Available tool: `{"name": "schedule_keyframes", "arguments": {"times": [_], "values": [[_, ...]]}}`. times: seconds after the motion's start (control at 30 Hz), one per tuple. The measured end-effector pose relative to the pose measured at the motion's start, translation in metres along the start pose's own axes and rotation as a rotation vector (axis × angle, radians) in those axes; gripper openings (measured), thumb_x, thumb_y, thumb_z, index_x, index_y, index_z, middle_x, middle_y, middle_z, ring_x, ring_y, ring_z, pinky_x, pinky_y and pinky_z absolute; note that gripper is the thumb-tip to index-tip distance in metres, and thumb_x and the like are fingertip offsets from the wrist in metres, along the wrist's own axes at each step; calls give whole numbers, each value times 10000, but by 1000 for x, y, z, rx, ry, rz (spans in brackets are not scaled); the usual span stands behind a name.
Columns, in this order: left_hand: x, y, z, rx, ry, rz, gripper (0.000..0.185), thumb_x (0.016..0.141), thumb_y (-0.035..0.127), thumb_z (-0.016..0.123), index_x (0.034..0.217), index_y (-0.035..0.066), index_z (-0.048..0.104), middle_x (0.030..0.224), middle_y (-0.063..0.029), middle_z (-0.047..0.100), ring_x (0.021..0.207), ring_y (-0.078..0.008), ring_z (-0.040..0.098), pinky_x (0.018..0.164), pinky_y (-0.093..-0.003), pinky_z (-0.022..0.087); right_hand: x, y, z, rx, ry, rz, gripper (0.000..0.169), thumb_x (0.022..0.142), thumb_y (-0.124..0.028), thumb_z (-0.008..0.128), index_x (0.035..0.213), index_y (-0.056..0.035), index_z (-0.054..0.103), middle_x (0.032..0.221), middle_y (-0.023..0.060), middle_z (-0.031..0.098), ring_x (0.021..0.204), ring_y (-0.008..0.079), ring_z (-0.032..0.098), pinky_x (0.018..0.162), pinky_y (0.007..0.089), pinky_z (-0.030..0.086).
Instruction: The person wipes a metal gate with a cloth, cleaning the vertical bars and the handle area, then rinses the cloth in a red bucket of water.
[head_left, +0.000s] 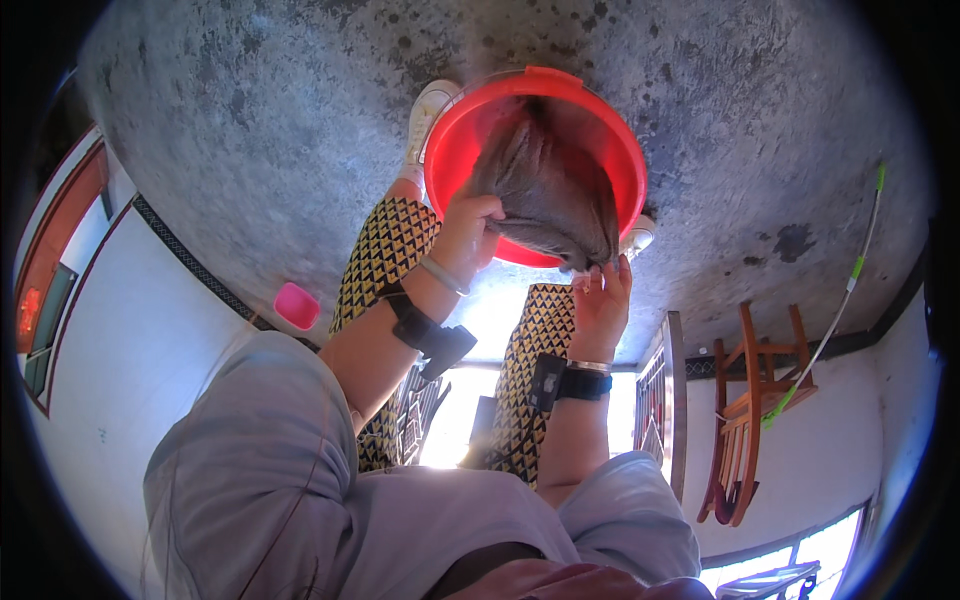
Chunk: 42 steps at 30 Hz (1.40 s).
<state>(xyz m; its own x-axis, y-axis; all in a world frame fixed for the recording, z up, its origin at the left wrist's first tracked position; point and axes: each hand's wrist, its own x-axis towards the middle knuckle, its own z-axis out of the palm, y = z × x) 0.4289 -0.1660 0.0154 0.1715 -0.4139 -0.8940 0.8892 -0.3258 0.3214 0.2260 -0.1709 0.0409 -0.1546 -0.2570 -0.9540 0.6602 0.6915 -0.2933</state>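
A wet-looking dark grey-brown cloth (544, 187) is spread between my two hands, over and partly inside a red plastic bucket (634, 150). My left hand (472, 229) grips the cloth's left edge, thumb on top, near the bucket's rim. At the lower right corner, my right hand (606, 300) pinches the cloth between its fingertips, just outside the rim. The cloth's far end reaches down into the bucket. Its folds hide most of the bucket's inside, so the bottom cannot be made out.
The bucket stands on a stained concrete floor (300, 112) between my shoes (429, 120). A pink plastic basin (297, 306) lies to the left. At the right are a wooden chair (750, 412) and a thin pole with green bands (855, 277). An open door leaf (671, 397) stands behind.
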Motion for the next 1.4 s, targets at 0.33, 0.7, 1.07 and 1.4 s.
{"name": "schedule_keyframes", "arguments": {"times": [0.33, 0.7, 1.07, 1.4], "values": [[-3, 18, 27, -70, -37, -138, 401, 828, 100, 567, 1208, 2, 479, 1172, -109, 555, 1071, -230, 539, 929, -373, 432, 15, -4, -44, 2, -134, 505, 196, 897, -208, 552, 1011, -50, 524, 816, 99, 590, 550, 122, 430, 533, 239, 365], [10, 6, -28, 1027, 37, 223, 545, 709, -41, 506, 1239, 11, 388, 1032, -147, 541, 994, -252, 546, 834, -309, 450, -35, -11, 16, -509, 86, -453, 229, 925, -153, 506, 1050, 25, 576, 960, 63, 614, 854, 120, 563, 756, 232, 446], [9, 3, -3, 624, -254, -131, 484, 811, 136, 650, 1249, 48, 463, 1221, -119, 493, 1116, -218, 496, 934, -333, 408, -61, 12, 37, -1110, -453, -479, 292, 878, -64, 536, 1163, -1, 547, 698, 58, 563, 618, 94, 514, 578, 253, 436], [14, 1, -4, 478, 42, -155, 376, 785, 65, 539, 1154, -2, 509, 1076, -87, 580, 983, -166, 557, 881, -290, 429, -59, 27, 26, -1478, -753, -409, 376, 808, -16, 564, 1181, -68, 562, 819, 188, 600, 723, 308, 613, 614, 360, 479]]}}
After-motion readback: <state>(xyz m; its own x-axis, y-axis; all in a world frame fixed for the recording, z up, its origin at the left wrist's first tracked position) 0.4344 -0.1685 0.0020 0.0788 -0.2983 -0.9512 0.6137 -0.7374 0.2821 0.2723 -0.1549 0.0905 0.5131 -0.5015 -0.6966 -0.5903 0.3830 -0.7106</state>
